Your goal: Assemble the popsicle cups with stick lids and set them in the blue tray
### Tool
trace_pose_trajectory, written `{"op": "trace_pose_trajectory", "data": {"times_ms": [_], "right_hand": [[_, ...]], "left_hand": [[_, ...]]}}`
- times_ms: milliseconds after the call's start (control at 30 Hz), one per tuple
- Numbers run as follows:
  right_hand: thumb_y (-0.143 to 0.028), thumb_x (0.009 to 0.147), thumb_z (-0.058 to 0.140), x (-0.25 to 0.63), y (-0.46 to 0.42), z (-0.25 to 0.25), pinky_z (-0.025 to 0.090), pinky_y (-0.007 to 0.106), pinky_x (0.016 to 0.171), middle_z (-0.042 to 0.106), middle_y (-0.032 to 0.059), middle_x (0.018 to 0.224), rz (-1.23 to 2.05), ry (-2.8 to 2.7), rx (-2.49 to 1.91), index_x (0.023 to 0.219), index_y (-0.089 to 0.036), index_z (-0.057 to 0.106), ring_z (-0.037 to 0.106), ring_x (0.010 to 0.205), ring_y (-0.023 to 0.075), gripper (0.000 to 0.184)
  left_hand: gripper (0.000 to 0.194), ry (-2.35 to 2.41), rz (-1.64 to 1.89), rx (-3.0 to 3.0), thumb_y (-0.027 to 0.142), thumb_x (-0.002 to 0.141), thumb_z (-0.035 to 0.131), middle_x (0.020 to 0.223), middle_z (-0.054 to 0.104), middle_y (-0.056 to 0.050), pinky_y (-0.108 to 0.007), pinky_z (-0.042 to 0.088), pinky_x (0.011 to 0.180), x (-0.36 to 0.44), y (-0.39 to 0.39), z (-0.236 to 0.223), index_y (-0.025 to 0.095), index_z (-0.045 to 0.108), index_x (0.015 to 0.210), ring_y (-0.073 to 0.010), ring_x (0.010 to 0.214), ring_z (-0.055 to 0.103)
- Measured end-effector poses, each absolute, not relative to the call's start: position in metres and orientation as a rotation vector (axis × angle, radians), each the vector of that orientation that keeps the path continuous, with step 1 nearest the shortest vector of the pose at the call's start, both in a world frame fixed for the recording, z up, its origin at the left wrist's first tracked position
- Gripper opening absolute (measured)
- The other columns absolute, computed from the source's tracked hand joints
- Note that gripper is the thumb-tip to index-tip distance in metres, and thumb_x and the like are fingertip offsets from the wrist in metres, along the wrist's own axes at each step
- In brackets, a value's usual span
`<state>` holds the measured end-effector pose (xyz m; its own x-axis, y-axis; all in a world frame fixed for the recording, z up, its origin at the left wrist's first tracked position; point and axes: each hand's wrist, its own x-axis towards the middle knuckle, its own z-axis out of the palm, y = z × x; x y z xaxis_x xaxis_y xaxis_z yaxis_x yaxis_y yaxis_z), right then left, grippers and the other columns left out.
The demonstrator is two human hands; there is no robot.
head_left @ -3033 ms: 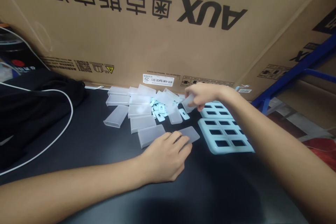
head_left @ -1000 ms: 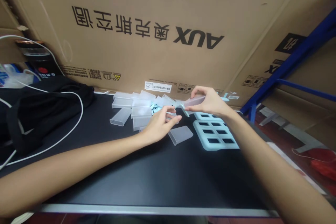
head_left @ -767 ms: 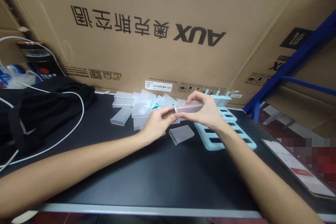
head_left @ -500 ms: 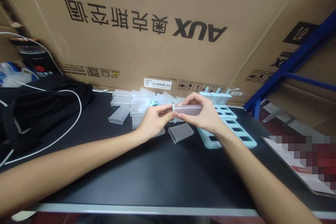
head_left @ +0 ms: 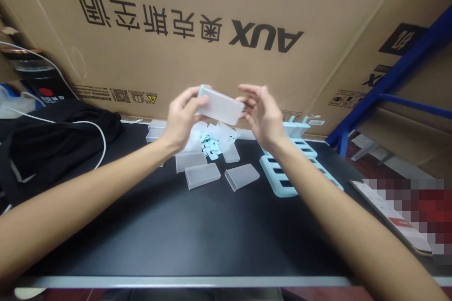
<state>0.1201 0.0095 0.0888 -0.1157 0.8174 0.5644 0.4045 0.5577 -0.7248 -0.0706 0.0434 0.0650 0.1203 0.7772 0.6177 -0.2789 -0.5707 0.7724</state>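
My left hand [head_left: 183, 115] is closed on the light-blue rimmed end of a translucent popsicle mold [head_left: 222, 106], held up in the air and tilted down to the right. At its other end is my right hand [head_left: 261, 113], its fingers loosely bent and apart; I cannot tell whether the fingertips touch the mold. Below lie several loose translucent mold sleeves, among them one sleeve [head_left: 203, 176] in front and another sleeve [head_left: 242, 177] to its right. Small light-blue plastic pieces [head_left: 212, 145] are heaped among them.
Light-blue slotted frames [head_left: 278, 178] lie partly behind my right forearm, with blue stick-topped molds [head_left: 295, 128] standing at the back. A large cardboard box [head_left: 158, 61] walls off the rear. Black cloth [head_left: 60, 146] and a white cable [head_left: 102, 136] are left; a pixelated tablet-like thing [head_left: 388, 216] is right.
The mold has been raised and moved left, its blue rim now in my left hand. My right hand has loosened from around it, and its fingers have spread.
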Motion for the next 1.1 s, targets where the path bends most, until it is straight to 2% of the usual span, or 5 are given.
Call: {"op": "trace_pose_trajectory", "data": {"times_ms": [200, 500, 733, 867, 1100], "right_hand": [[-0.019, 0.080, 0.056, 0.099, 0.043, 0.043, 0.043, 0.030, 0.076, 0.070, 0.0080, 0.089, 0.192, -2.424, -1.286, 0.091, -0.015, 0.070, 0.062, 0.082, 0.0179, 0.018], [-0.044, 0.079, 0.062, 0.071, 0.055, 0.027, 0.041, 0.030, 0.062, 0.068, 0.0103, 0.074, 0.137, -2.648, -1.641, 0.078, -0.014, 0.073, 0.062, 0.070, 0.0206, 0.032], [-0.022, 0.072, 0.065, 0.057, 0.056, 0.023, 0.045, 0.029, 0.060, 0.070, 0.0169, 0.087, 0.028, -2.510, -1.908, 0.100, -0.009, 0.071, 0.066, 0.082, 0.0259, 0.032], [-0.018, 0.067, 0.067, 0.054, 0.057, 0.022, 0.047, 0.030, 0.060, 0.069, 0.0179, 0.086, 0.036, -2.450, -1.892, 0.098, -0.010, 0.071, 0.066, 0.085, 0.0281, 0.032], [-0.023, 0.059, 0.073, 0.077, 0.057, 0.046, 0.047, 0.030, 0.059, 0.067, 0.0071, 0.068, 0.399, -2.297, -1.785, 0.089, -0.012, 0.070, 0.065, 0.072, 0.0229, 0.033]], "left_hand": [[0.040, 0.498, 1.922, 1.557, 0.038, 0.076, 0.070, 0.106, 0.060, -0.004, -0.034, 0.051, 0.082, -0.098, 0.085, 0.068, 0.025, 0.059, 0.112, -0.0218, 0.099, 0.059], [0.052, 0.428, 1.924, 1.807, 0.051, 0.074, 0.074, 0.097, 0.055, -0.002, -0.038, 0.049, 0.085, -0.101, 0.092, 0.054, 0.028, 0.051, 0.114, -0.0243, 0.100, 0.060], [0.051, 0.476, 1.878, 1.852, 0.050, 0.075, 0.073, 0.091, 0.055, -0.001, -0.033, 0.049, 0.080, -0.103, 0.097, 0.047, 0.028, 0.048, 0.114, -0.0198, 0.090, 0.060], [0.049, 0.562, 1.833, 1.802, 0.046, 0.075, 0.073, 0.086, 0.055, 0.001, -0.030, 0.048, 0.076, -0.103, 0.096, 0.040, 0.027, 0.050, 0.113, -0.0172, 0.083, 0.059], [0.046, 0.630, 1.793, 1.696, 0.037, 0.073, 0.073, 0.093, 0.058, -0.001, -0.028, 0.049, 0.076, -0.104, 0.095, 0.032, 0.026, 0.052, 0.112, -0.0163, 0.088, 0.059]]}}
